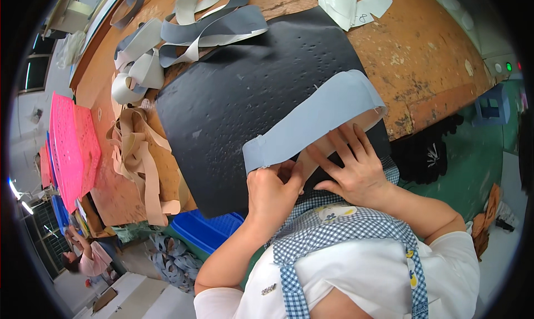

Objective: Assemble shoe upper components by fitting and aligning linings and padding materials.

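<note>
A light blue fabric band (314, 118) with a tan inner side forms a loop over a black pitted mat (222, 107) in front of me. My left hand (275, 188) pinches the band's near left end, its thumb bent in against the fingers. My right hand (353, 171) has its fingers spread, their tips against the band's tan inner side at the right. Just what lies under my left fingertips is hidden.
Coiled grey and white strips (214, 27) lie on the wooden table (406, 57) at the far left, with tan strips (139, 163) nearer. White cut pieces (339, 7) sit at the back. A pink basket (72, 149), a blue bin (206, 230) and another person (92, 258) are at left.
</note>
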Motion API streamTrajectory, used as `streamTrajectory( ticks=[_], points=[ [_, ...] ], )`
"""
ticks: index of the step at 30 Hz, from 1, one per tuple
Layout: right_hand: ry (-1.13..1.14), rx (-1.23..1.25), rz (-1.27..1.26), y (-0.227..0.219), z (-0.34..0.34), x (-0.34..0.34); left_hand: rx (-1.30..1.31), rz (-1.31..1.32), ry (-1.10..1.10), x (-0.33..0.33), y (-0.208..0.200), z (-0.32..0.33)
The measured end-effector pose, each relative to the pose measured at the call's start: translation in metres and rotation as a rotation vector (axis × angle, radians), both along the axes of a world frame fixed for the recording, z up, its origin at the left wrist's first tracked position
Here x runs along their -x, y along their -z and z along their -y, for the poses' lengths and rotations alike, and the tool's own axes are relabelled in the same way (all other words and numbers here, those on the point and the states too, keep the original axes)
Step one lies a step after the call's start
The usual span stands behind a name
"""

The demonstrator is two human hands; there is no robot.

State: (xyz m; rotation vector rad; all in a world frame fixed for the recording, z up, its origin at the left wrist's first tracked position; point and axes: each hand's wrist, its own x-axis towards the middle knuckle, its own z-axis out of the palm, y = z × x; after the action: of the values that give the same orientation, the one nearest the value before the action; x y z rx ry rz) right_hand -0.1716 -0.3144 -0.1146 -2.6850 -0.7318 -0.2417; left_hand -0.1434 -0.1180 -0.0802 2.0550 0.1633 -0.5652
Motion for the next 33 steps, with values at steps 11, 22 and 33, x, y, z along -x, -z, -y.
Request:
streamTrajectory(
  ticks=[11,22,33],
  points=[
    [-0.163,-0.075,0.064,0.018,-0.012,0.000,0.034,0.152,-0.034,0.021,0.000,-0.009],
    [-0.190,-0.036,0.050,0.018,-0.009,0.002,0.046,0.049,-0.098,0.023,-0.001,-0.020],
    [-0.198,0.009,0.062,0.017,-0.011,0.005,-0.004,0.056,-0.104,0.030,-0.001,-0.025]
  ],
)
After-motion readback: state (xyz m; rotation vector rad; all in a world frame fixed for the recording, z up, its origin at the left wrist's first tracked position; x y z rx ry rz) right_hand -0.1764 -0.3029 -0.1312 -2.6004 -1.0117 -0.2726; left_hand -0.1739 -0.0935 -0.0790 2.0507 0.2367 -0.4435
